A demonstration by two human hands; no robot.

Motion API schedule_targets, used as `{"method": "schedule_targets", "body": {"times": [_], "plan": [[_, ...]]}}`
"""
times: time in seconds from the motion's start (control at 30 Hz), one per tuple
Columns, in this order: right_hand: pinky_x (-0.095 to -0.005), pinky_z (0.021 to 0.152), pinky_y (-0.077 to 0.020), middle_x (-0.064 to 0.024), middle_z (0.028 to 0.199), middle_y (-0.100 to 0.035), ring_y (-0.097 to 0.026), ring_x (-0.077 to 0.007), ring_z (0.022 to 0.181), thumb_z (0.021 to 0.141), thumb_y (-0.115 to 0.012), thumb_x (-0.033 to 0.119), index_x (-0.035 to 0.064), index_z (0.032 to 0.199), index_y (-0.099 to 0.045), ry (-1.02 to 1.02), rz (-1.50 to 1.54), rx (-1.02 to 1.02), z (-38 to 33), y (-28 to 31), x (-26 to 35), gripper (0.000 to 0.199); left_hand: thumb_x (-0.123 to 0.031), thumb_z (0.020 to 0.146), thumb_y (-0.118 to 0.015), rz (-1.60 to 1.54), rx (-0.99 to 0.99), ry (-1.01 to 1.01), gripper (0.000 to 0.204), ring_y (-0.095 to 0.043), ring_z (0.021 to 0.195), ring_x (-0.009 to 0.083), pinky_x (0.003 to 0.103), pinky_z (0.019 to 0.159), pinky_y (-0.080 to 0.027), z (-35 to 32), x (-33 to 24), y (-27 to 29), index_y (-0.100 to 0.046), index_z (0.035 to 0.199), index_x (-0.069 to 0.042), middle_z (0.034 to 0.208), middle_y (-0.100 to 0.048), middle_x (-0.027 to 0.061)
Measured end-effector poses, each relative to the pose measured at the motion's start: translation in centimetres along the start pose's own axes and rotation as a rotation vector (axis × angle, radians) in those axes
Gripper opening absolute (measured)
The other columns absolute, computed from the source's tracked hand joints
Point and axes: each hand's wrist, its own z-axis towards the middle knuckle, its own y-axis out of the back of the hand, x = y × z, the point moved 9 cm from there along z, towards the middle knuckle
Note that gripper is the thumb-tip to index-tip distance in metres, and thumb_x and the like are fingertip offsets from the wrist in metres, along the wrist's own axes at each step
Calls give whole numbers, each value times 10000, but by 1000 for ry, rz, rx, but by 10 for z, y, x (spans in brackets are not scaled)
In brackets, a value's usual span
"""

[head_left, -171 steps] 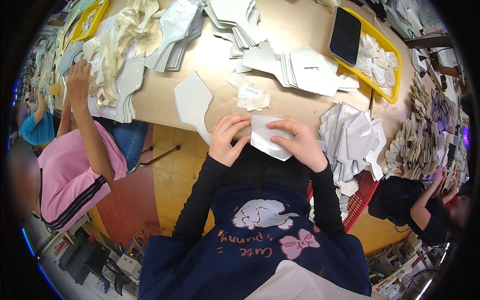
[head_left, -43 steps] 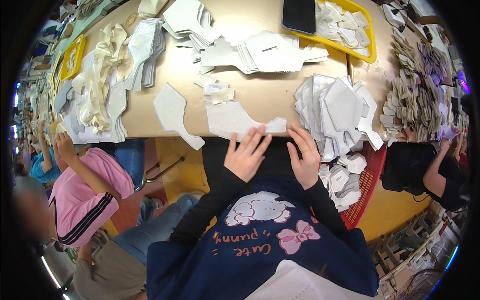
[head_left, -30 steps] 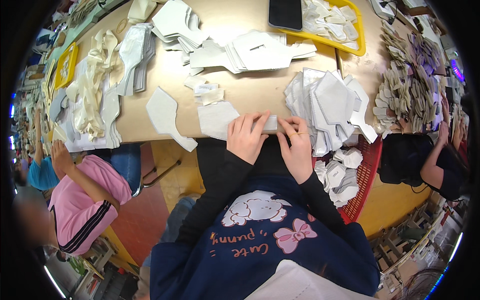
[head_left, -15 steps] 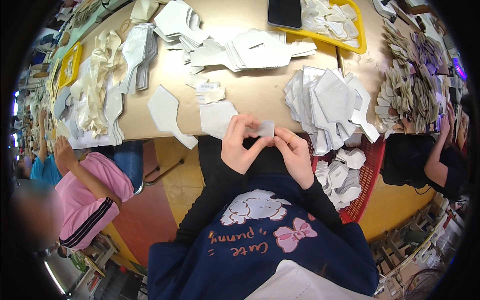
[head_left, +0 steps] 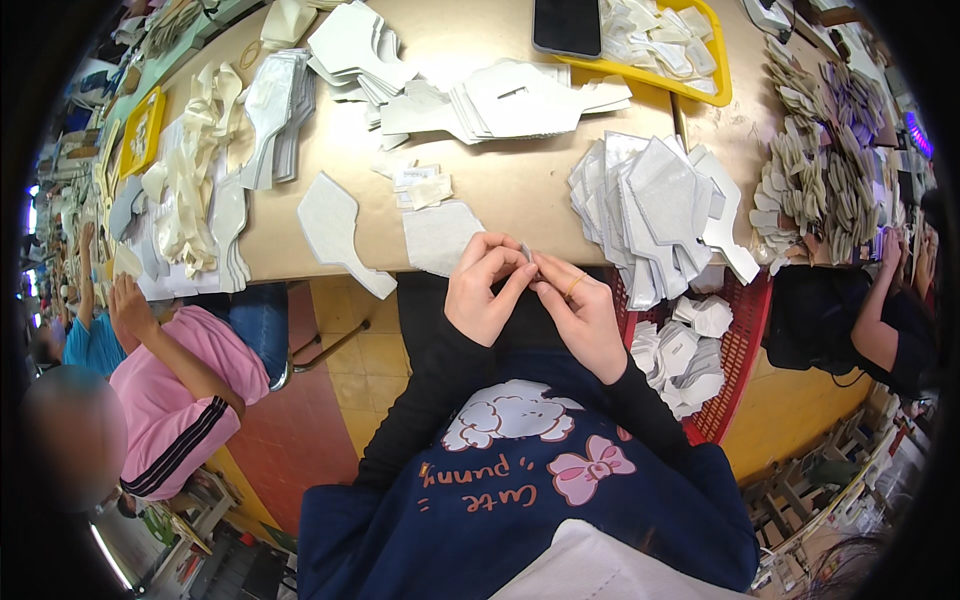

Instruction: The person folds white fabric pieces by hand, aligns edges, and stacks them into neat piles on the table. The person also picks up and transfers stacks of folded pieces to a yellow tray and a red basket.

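At the table's front edge, a small light-grey piece of sheet material (head_left: 526,252) is pinched between both hands, mostly covered by fingers. My left hand (head_left: 482,292) closes thumb and fingers on it. Against it from the other side, my right hand (head_left: 584,316), with a ring on one finger, presses its fingertips. Beside the left hand lies a flat off-white cut piece (head_left: 437,238), with small pale labels or scraps (head_left: 425,188) at its far edge. A paddle-shaped white piece (head_left: 330,222) lies farther left, its narrow end over the edge. Right of my hands rests a fanned stack of white pieces (head_left: 660,195).
A red basket (head_left: 738,365) with white pieces stands below the table at right. At the back are a phone (head_left: 567,28), a yellow tray (head_left: 715,92) and more stacked pieces (head_left: 520,100). A co-worker in a pink shirt (head_left: 185,385) sits left, another person (head_left: 880,320) right.
The small piece, earlier showing its flat face between my hands, is now nearly hidden in the fingertips. Both hands have drawn closer together.
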Motion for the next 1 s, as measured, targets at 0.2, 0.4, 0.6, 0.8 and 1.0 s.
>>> {"method": "schedule_targets", "body": {"times": [0.2,0.4,0.6,0.8,1.0], "plan": [[-250,706,-542,-140,895,-723,-695,-163,766,903,-631,45,-86,1093,-664,-92,53,-57,5,7,-17,233,-34,923,-576,-51,57,68,82,-540,944,136,268,811,-499,0,16,-1,-592,902,44,1074,-506,84],[-253,653,-546,-132,801,-695,-695,-181,709,909,-637,57,-99,975,-669,-328,397,-308,12,37,-56,172,-137,868,-479,-625,-35,57,197,-531,1064,244,367,956,-400,5,28,43,-577,831,30,1027,-567,119],[-248,666,-549,-135,836,-700,-695,-175,733,919,-632,60,-104,1003,-668,-327,398,-214,14,30,-61,187,-250,943,-450,-716,125,-141,346,-550,1081,323,436,988,-377,9,9,56,-599,828,40,990,-623,171],[-234,689,-551,-125,882,-710,-695,-147,773,935,-618,70,-108,1085,-662,-330,345,-181,12,26,-58,237,16,853,-643,97,137,-128,155,-609,972,214,288,871,-469,19,-4,6,-671,1005,5,1022,-650,114],[-226,699,-546,-121,891,-714,-694,-136,783,944,-612,86,-103,1110,-657,-341,390,-162,11,27,-60,255,-65,814,-696,397,103,-270,271,-597,927,267,341,822,-474,30,-19,-9,-653,1079,-25,1028,-641,109]]}}
